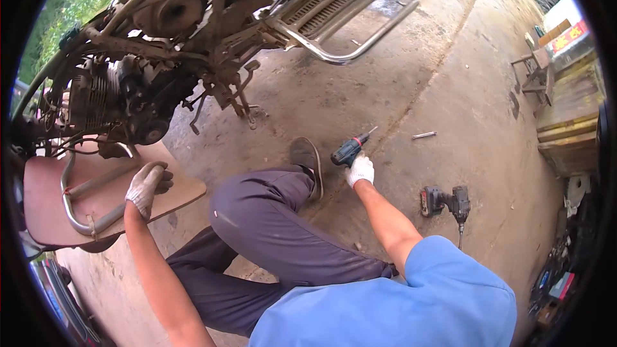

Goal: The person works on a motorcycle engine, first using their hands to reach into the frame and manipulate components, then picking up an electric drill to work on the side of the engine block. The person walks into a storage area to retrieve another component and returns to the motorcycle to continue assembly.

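Observation:
My right hand [360, 168], in a white glove, grips a dark teal cordless driver [347, 151] with a red band and a long bit pointing away from me. My left hand [146, 187], gloved, is over a pinkish board [45, 196] beside bent metal tubing [96, 185], its fingers loosely bent and apart; whether it touches them is unclear. Above them stands a dirty, stripped motorbike frame [215, 32] with a black engine [135, 99]. A slim metal piece [423, 135] lies on the concrete right of the driver, and a second power tool [457, 202] lies nearer me.
A chrome rack [340, 56] juts from the frame over the floor. Along the right are a wooden stool [533, 71], a weathered yellowish cabinet [565, 135] and dark clutter [556, 270]. My bent leg [257, 212] and shoe [305, 160] are between my hands.

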Demonstrator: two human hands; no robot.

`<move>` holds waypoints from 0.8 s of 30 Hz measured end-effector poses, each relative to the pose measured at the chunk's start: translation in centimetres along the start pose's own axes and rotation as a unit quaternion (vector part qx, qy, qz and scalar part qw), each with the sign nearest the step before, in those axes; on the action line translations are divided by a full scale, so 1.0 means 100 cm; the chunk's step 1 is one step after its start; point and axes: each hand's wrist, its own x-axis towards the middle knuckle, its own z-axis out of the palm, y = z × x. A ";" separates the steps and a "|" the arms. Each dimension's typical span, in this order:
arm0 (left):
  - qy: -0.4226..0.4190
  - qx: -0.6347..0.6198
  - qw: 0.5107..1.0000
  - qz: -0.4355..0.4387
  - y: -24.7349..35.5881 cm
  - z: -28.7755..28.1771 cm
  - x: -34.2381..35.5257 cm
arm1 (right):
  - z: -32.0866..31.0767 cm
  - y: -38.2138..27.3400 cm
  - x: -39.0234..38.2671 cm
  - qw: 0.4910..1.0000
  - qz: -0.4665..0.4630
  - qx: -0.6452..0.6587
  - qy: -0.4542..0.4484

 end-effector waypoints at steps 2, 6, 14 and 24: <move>0.034 0.015 0.999 -0.034 0.006 -0.004 -0.010 | 0.003 -0.004 0.001 0.997 0.029 -0.002 -0.067; 0.003 0.033 0.999 0.000 0.040 -0.008 -0.010 | 0.025 -0.002 0.003 0.992 0.100 -0.013 -0.077; 0.044 -0.008 0.998 0.037 0.048 -0.008 0.056 | -0.022 -0.015 0.032 0.999 -0.030 0.015 -0.017; 0.486 0.097 0.753 0.434 0.098 -0.033 0.147 | -0.304 -0.381 -0.023 0.841 -0.491 0.191 -0.124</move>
